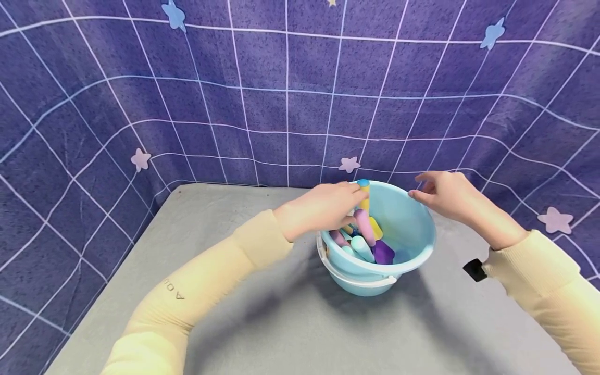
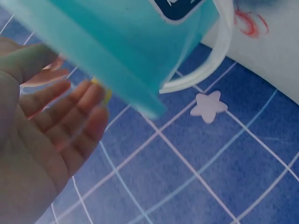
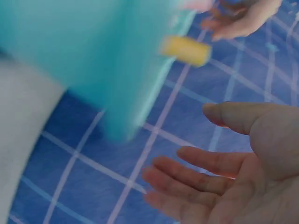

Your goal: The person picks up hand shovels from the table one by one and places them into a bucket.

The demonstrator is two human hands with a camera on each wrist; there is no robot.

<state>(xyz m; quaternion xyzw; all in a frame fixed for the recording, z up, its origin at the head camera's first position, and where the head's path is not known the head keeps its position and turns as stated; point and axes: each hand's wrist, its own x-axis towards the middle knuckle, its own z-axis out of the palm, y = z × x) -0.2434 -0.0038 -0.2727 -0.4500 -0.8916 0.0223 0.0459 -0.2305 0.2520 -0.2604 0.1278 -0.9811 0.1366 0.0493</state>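
A light blue bucket (image 1: 363,288) stands on the grey surface, its white handle (image 1: 370,283) hanging down. Inside lie a pink curved piece (image 1: 364,227), a purple piece (image 1: 383,253), a yellow block (image 1: 376,230), a pale aqua piece (image 1: 362,248) and others partly hidden. A yellow cylinder (image 3: 189,50) with a blue top pokes above the rim. Over the bucket's left side is my left hand (image 1: 323,208), fingers relaxed and loosely bent near the cylinder, with nothing visible in its palm. My right hand (image 1: 450,195) hovers by the right rim, fingers spread and holding nothing.
Behind and beside the grey surface (image 1: 225,224) hangs a blue-purple cloth (image 1: 262,114) with a light grid and star shapes. A small black piece (image 1: 475,270) shows beside the right cuff. A dark label (image 2: 175,8) is on the bucket's side.
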